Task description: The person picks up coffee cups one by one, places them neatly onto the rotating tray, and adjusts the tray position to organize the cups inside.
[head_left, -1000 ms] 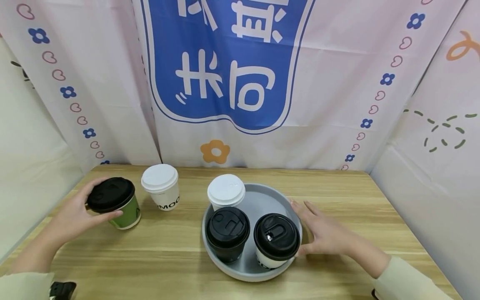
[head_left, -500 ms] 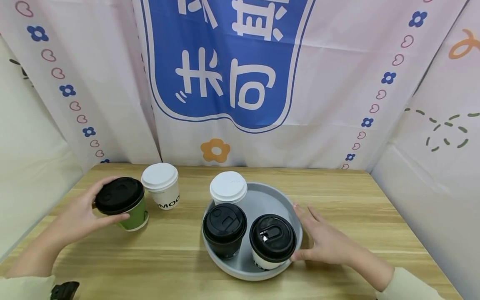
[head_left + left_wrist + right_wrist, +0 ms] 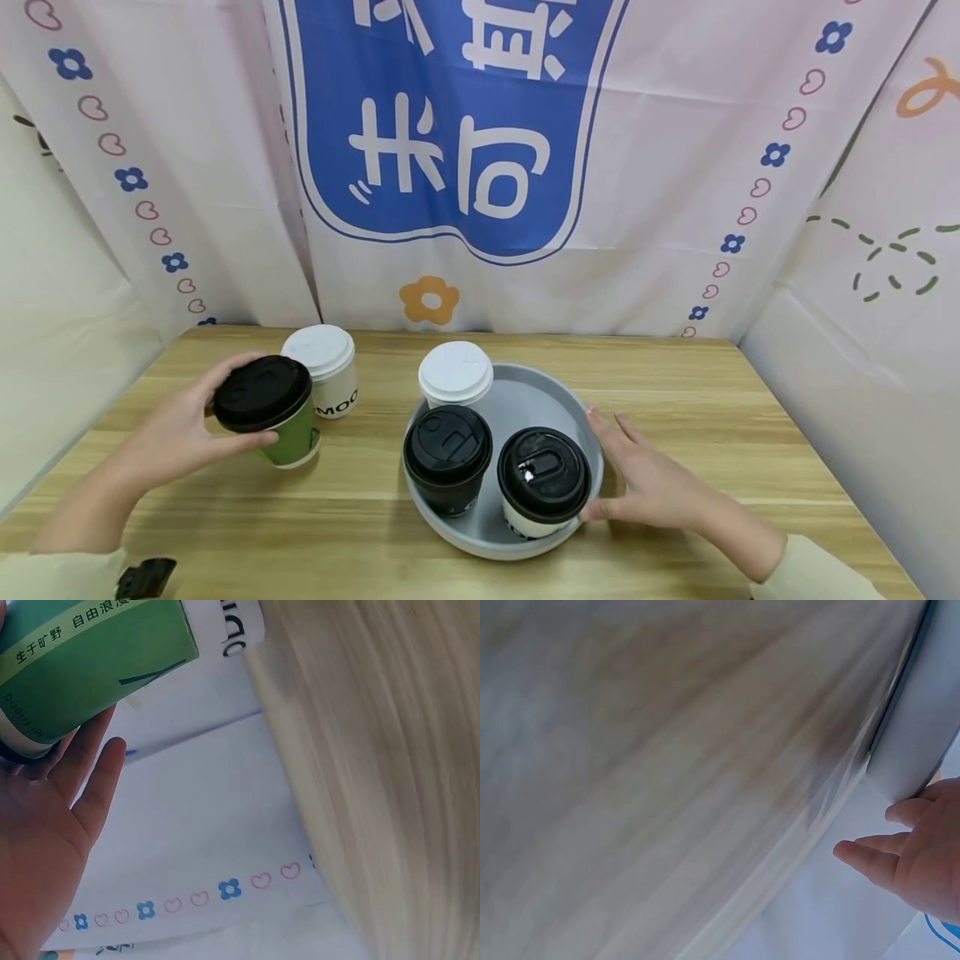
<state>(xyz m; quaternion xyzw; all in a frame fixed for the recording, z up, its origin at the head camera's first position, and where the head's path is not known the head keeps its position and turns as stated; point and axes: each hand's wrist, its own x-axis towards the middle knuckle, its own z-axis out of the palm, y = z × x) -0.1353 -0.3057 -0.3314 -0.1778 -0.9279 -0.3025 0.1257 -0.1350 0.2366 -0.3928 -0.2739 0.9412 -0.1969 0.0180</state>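
My left hand (image 3: 176, 437) grips a green paper coffee cup (image 3: 292, 437) with a black lid, fingers behind it and thumb across the front. In the left wrist view the green cup's base hangs a little above the table. Just behind it stands a white paper cup (image 3: 337, 393) with a white lid. My right hand (image 3: 647, 487) touches the right side of a round grey tray (image 3: 536, 398), its fingers spread and fairly straight. Three cups stand on the tray: a white-lidded cup (image 3: 456, 372), a black cup (image 3: 448, 454) and a white cup with a black lid (image 3: 544, 477).
A wooden table (image 3: 360, 517) carries everything. Behind it hangs a white cloth (image 3: 637, 292) with a blue printed panel (image 3: 450, 192). Pale side walls (image 3: 862, 358) stand at left and right.
My left hand has carried the green cup to the right, partly in front of the white cup. The tray's front cups shifted slightly left early on; my right hand stays at the tray's side.
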